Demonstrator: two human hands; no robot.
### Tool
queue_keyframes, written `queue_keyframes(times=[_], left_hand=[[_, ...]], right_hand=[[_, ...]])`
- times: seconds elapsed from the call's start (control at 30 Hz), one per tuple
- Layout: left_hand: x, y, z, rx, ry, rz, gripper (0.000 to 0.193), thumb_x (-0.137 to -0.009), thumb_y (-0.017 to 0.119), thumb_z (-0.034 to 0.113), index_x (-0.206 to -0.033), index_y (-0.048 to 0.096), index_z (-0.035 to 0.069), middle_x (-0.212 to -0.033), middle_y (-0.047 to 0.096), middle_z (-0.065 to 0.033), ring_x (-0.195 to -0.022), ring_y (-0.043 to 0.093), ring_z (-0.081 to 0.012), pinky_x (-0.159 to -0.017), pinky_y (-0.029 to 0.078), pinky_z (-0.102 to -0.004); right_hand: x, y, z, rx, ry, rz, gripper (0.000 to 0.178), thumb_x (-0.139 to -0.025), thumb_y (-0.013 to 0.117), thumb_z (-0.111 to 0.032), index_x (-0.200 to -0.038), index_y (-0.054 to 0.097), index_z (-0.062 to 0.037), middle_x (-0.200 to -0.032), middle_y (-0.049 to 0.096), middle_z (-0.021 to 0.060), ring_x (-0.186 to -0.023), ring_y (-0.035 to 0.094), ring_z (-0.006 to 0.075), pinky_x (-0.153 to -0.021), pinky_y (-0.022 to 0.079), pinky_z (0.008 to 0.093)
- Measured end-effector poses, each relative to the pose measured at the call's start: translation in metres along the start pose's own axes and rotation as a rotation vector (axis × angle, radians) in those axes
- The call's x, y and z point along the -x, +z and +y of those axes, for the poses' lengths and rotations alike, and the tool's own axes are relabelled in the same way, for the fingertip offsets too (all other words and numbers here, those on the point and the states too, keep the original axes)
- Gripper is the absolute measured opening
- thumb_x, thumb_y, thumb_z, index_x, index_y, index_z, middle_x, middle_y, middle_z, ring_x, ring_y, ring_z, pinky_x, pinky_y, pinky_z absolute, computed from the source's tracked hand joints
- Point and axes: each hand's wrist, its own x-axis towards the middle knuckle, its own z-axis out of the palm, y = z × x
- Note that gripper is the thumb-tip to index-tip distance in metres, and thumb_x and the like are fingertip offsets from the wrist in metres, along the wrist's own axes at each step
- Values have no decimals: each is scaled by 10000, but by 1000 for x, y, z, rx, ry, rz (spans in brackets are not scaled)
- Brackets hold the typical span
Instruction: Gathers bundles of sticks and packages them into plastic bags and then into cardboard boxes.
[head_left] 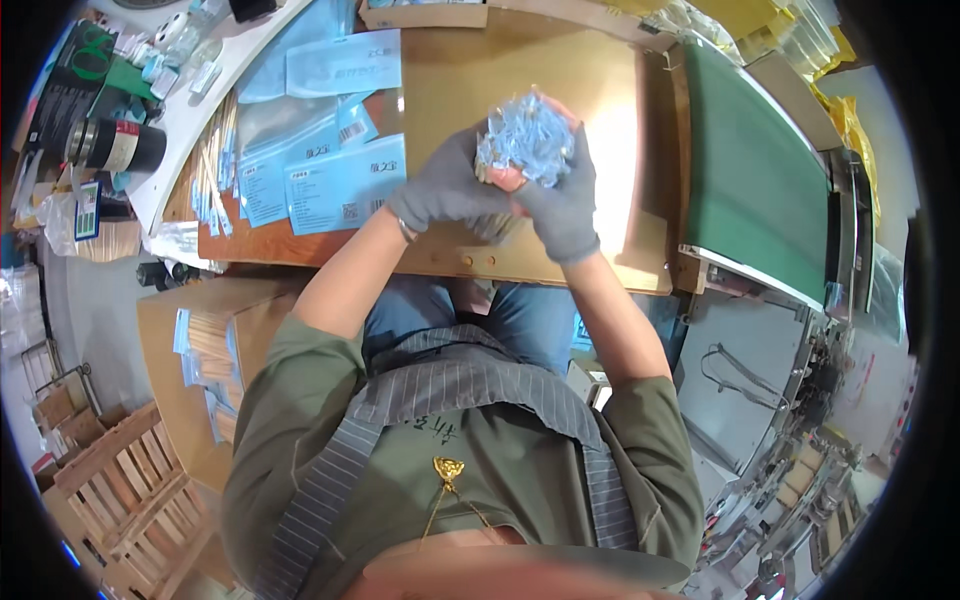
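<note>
Both my hands wear grey gloves with bare fingertips. Between them, over the wooden table, is a bundle of thin sticks in blue-and-clear wrappers (527,138), its crinkled ends facing up. My left hand (443,185) closes around the bundle's left side and lower part. My right hand (565,205) grips it from the right, with the thumb across the front and fingers behind. Most of the sticks' length is hidden by the gloves. To the left lie flat blue pouches (345,185) and a loose row of similar wrapped sticks (212,165).
A cardboard box (165,375) holding bundled sticks stands at my lower left. The white side table (180,130) carries a black thermos (118,145) and bottles. A green-topped surface (750,170) borders the table on the right. An open carton (425,16) sits at the far edge.
</note>
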Motion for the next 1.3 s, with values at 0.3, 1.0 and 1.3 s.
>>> queue_keyframes(times=[0.3, 1.0, 1.3], left_hand=[[118, 80, -36, 1143, -370, -190, 549, -833, 639, 509, -1109, 581, 38, -1085, 622, -82, -1059, 583, -186, -932, 468, -331], [217, -49, -116, -1433, 392, 370, 442, -732, 721, 237, -1105, 581, 45, -1077, 616, -150, -947, 603, -316, -768, 485, -410], [122, -12, -105, -707, -61, 594, 228, -841, 603, 299, -827, 637, 74, -755, 629, -176, -712, 612, -356, -632, 466, -402]], right_hand=[[44, 0, 2, -43, 521, -632, 565, -697, 744, -193, -1208, 578, -19, -1168, 590, 142, -1080, 546, 249, -914, 464, 386], [80, 29, 27, -366, 357, -379, 179, -780, 607, -222, -729, 542, -64, -711, 549, 73, -844, 544, 260, -857, 446, 377], [69, 43, 38, -369, 428, -439, 481, -813, 596, -182, -1217, 526, 68, -826, 602, 91, -833, 600, 205, -796, 468, 307]])
